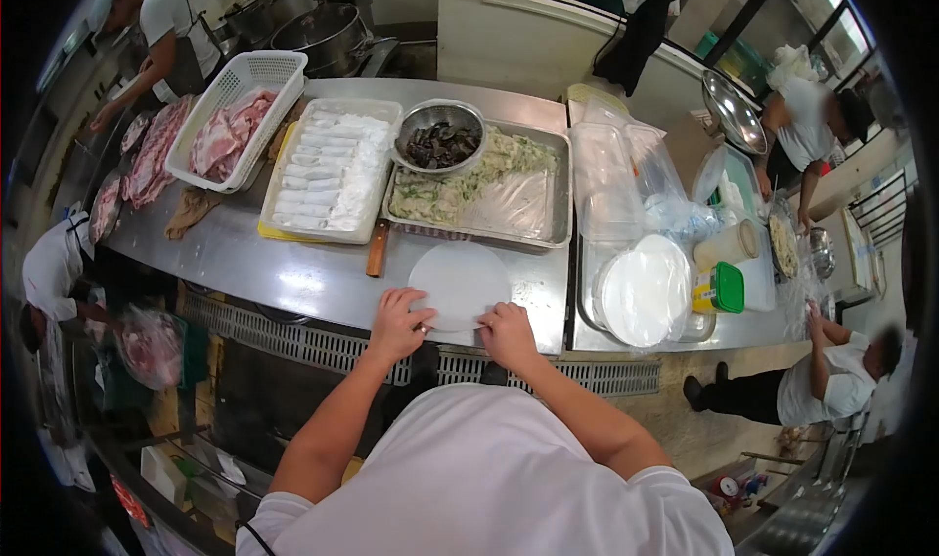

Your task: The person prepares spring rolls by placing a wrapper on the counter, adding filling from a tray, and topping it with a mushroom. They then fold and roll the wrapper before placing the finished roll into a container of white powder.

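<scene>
A round white wrapper sheet (460, 277), thin like rice paper, lies flat on the steel table in front of me. My left hand (398, 323) is at its lower left edge, with thumb and fingers closed on the rim. At the lower right edge, my right hand (508, 334) pinches the rim with curled fingers. Just beyond the sheet rests a knife with a wooden handle (377, 250); its blade is hidden. The metal tray (562, 194) behind holds a pale green-flecked filling (440, 194). A steel colander (440, 111) of dark pieces sits over the tray's corner.
Rows of white rolls fill a white tray (269, 219) at left. Raw meat (235, 135) lies in a white basket (284, 62). More round white sheets (643, 292) are stacked at right, beside a green-lidded tub (726, 287). Several other people work around the kitchen.
</scene>
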`<act>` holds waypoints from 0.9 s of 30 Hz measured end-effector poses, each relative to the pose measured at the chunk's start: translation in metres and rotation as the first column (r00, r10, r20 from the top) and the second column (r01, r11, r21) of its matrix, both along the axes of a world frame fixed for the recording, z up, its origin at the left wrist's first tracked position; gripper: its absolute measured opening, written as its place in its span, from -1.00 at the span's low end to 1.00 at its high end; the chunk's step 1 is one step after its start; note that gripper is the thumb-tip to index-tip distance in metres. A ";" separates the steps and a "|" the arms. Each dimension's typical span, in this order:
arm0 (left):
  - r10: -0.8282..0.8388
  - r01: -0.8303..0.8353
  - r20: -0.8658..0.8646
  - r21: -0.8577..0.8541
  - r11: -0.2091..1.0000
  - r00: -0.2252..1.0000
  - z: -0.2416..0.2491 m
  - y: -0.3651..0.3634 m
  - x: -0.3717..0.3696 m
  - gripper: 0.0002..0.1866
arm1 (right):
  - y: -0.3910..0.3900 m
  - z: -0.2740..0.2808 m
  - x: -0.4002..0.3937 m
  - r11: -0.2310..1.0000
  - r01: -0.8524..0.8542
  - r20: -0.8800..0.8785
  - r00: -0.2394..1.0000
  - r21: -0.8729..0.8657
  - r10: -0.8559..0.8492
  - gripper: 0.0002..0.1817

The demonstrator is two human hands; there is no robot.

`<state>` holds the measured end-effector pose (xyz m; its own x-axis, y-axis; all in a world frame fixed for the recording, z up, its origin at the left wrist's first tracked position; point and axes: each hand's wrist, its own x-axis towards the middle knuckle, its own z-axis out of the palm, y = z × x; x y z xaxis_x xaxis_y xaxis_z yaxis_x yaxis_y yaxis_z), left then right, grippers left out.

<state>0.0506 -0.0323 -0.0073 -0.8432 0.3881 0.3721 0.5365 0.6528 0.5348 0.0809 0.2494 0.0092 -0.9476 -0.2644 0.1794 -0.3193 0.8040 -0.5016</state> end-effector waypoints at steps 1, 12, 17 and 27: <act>-0.008 0.008 -0.008 0.017 1.000 1.000 0.000 0.000 -0.001 -0.74 | -0.001 0.004 0.000 0.999 0.034 0.035 0.999 -0.019 -0.033 -0.86; 0.110 -0.110 0.136 -0.004 0.994 0.985 0.003 0.012 -0.034 -0.66 | -0.030 0.018 -0.011 0.928 0.296 -0.044 0.955 0.228 -0.294 -0.53; 0.072 -0.070 0.143 -0.017 0.997 0.987 -0.004 0.004 -0.031 -0.68 | -0.062 0.023 0.021 0.926 0.087 0.010 0.995 0.367 -0.097 -0.36; 0.033 -0.031 0.155 -0.013 0.999 0.987 0.002 -0.009 -0.028 -0.74 | -0.005 0.009 0.041 0.867 0.281 0.136 0.922 0.411 -0.364 -0.34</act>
<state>0.0227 -0.0415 -0.0052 -0.9024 0.3629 0.2322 0.4263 0.6746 0.6026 0.1219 0.2439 0.0184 -0.9956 0.0543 -0.0760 0.0662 0.9840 -0.1653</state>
